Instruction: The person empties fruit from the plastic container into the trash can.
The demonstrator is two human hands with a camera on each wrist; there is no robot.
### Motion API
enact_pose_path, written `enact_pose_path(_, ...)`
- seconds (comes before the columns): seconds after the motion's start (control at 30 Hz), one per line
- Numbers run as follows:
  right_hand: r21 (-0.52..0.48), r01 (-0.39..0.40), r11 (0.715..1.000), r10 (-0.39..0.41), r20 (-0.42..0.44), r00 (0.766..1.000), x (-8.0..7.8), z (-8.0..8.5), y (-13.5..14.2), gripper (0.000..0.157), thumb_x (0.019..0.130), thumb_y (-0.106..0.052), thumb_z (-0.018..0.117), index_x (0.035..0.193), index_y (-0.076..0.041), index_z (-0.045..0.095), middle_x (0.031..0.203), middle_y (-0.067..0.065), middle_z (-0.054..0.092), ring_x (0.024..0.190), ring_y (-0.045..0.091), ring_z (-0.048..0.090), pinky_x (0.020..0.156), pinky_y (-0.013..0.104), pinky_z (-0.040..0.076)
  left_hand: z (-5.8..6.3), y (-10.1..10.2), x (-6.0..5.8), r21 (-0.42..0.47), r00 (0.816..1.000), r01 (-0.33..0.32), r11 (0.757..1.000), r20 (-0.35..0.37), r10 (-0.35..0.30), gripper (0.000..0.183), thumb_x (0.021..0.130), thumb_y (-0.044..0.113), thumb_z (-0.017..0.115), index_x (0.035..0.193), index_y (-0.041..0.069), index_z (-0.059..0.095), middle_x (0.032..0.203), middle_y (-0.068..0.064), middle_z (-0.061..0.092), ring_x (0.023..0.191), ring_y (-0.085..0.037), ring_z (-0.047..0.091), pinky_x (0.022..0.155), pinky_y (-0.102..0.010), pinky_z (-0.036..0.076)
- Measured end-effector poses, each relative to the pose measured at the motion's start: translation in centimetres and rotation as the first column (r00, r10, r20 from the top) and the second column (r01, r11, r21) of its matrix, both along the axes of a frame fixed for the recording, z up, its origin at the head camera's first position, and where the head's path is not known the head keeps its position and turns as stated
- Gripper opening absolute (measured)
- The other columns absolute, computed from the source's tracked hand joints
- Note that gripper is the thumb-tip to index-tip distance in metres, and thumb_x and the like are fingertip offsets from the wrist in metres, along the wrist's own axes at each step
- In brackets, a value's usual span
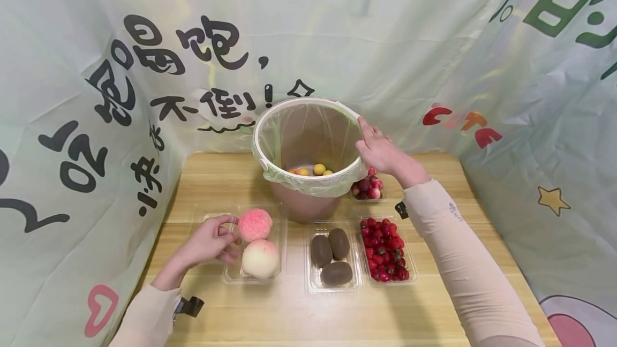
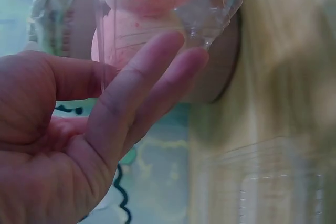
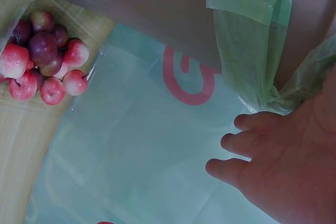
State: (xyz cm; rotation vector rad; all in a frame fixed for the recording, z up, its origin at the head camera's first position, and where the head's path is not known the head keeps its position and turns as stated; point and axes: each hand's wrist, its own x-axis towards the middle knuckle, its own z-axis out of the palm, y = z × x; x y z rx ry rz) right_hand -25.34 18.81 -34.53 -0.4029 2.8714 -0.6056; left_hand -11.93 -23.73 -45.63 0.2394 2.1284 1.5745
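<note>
Peach tray [image 1: 234,272]: left fingers [image 2: 123,85] pinch edge; kiwis [image 1: 326,253] apart.

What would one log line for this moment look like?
left hand: pinches clear tray holding two peaches | right hand: on rim of bin | inside bin: yellowish fruit | three kiwis: untouched

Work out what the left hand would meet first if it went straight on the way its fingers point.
The left hand would first push against the clear container, whose side it touches; just past that wall, probably the pink peach, though depth there is hard to judge.
</note>
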Motion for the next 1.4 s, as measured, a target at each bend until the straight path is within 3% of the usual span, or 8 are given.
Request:
enact_pose_path(0.23, -0.008, 0.004, 1.000, -0.004, 0.007, 1.000, -0.1, 0.0, 0.0, 0.069, 0.103, -0.034, 0.022, 0.159, -0.011, -0.010, 0.167, 0.015, 0.002, 0.152, 0.042, 0.003, 0.122, 0.060, 0.004, 2.8, -0.5, -0.3, 0.029, 1.000, 0.021, 0.999, 0.004, -0.022, 0.049, 0.096, -0.006, 0.048, 0.142, -0.015, 0.033, 0.099, -0.033, 0.066, 0.079, -0.049, 0.070, 0.064, -0.049, 0.061)
enact_pose_path(0.53, -0.013, 0.006, 1.000, -0.006, 0.014, 1.000, -0.1, 0.0, 0.2, 0.069, 0.103, -0.034, 0.022, 0.159, -0.013, -0.012, 0.167, 0.014, 0.002, 0.152, 0.041, 0.003, 0.122, 0.059, 0.005, 6.3, -1.0, -0.6, 0.038, 0.999, 0.038, 0.999, 0.000, -0.038, 0.058, 0.097, -0.004, 0.049, 0.149, -0.013, 0.026, 0.107, -0.034, 0.066, 0.080, -0.035, 0.074, 0.066, -0.046, 0.062)
enact_pose_path(0.67, -0.010, 0.006, 1.000, -0.006, 0.011, 1.000, 0.0, 0.0, 0.1, 0.069, 0.103, -0.034, 0.022, 0.159, -0.013, -0.011, 0.167, 0.014, 0.002, 0.152, 0.041, 0.003, 0.122, 0.059, 0.005, 7.8, -1.2, -0.6, 0.036, 0.999, 0.043, 0.998, 0.012, -0.044, 0.061, 0.098, -0.003, 0.049, 0.151, -0.012, 0.021, 0.107, -0.031, 0.067, 0.081, -0.034, 0.074, 0.069, -0.050, 0.061)
enact_pose_path(0.9, -0.014, 0.008, 1.000, -0.008, 0.011, 1.000, -0.1, -0.2, 0.1, 0.069, 0.102, -0.034, 0.022, 0.159, -0.013, -0.011, 0.167, 0.013, 0.002, 0.152, 0.042, 0.003, 0.122, 0.059, 0.005, 10.2, -1.2, -0.8, -0.023, 0.998, 0.059, 0.998, 0.010, -0.059, 0.058, 0.097, -0.003, 0.047, 0.150, -0.013, 0.022, 0.107, -0.028, 0.068, 0.082, -0.033, 0.074, 0.069, -0.048, 0.061)
enact_pose_path(1.2, -0.013, 0.005, 1.000, -0.004, 0.010, 1.000, -0.2, -0.3, 0.0, 0.069, 0.102, -0.034, 0.022, 0.159, -0.013, -0.011, 0.167, 0.014, 0.003, 0.152, 0.042, 0.004, 0.122, 0.059, 0.006, 11.2, -1.4, -0.9, -0.042, 0.996, 0.085, 0.996, 0.020, -0.084, 0.058, 0.098, -0.002, 0.052, 0.149, -0.012, 0.026, 0.104, -0.025, 0.070, 0.082, -0.032, 0.074, 0.069, -0.048, 0.062)
enact_pose_path(1.4, -0.016, 0.011, 1.000, -0.011, 0.013, 1.000, -0.1, -0.2, 0.0, 0.069, 0.102, -0.034, 0.021, 0.159, -0.014, -0.012, 0.167, 0.015, 0.003, 0.152, 0.042, 0.004, 0.123, 0.058, 0.005, 12.2, -1.2, -1.4, -0.047, 0.996, 0.084, 0.995, -0.034, -0.086, 0.059, 0.098, 0.002, 0.055, 0.150, -0.008, 0.029, 0.103, -0.023, 0.072, 0.077, -0.029, 0.074, 0.067, -0.049, 0.061)
